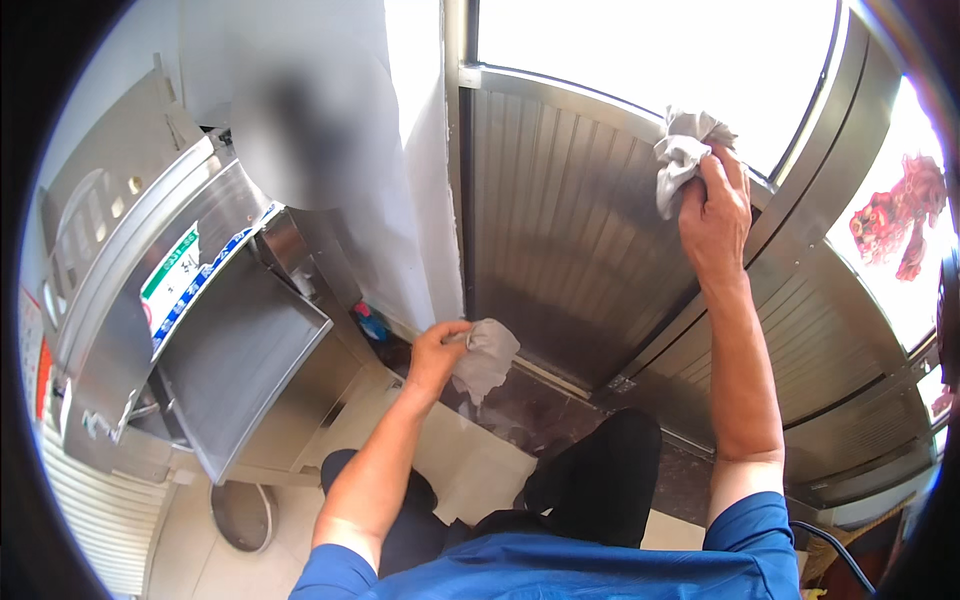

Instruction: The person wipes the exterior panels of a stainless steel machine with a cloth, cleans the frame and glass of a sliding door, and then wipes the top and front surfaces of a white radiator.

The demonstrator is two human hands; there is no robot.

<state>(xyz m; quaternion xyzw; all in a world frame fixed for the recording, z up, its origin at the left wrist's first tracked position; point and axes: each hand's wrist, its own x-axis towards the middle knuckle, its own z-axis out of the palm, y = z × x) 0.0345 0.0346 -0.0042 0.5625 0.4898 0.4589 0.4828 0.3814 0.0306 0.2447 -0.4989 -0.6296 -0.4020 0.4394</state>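
My right hand [716,221] is pressing a crumpled light-grey cloth [682,154] against the frame rail of a metal door, at the lower edge of its bright glass pane [645,45]. Beneath that rail is the door's ribbed metal panel [562,202]. Lower and to the left, my left hand [435,360] pinches a second grey cloth [487,356] between thumb and fingers. This cloth hangs in the air over the dark threshold [517,420], apart from the door.
At left stands a stainless-steel machine [225,195] with a projecting metal tray [247,360] and torn stickers bearing writing. A round metal pan [244,517] rests on the tiled floor. A blue bottle [371,324] sits by the wall corner. Another door leaf [832,345] adjoins at right; a black cable [836,551] runs low.
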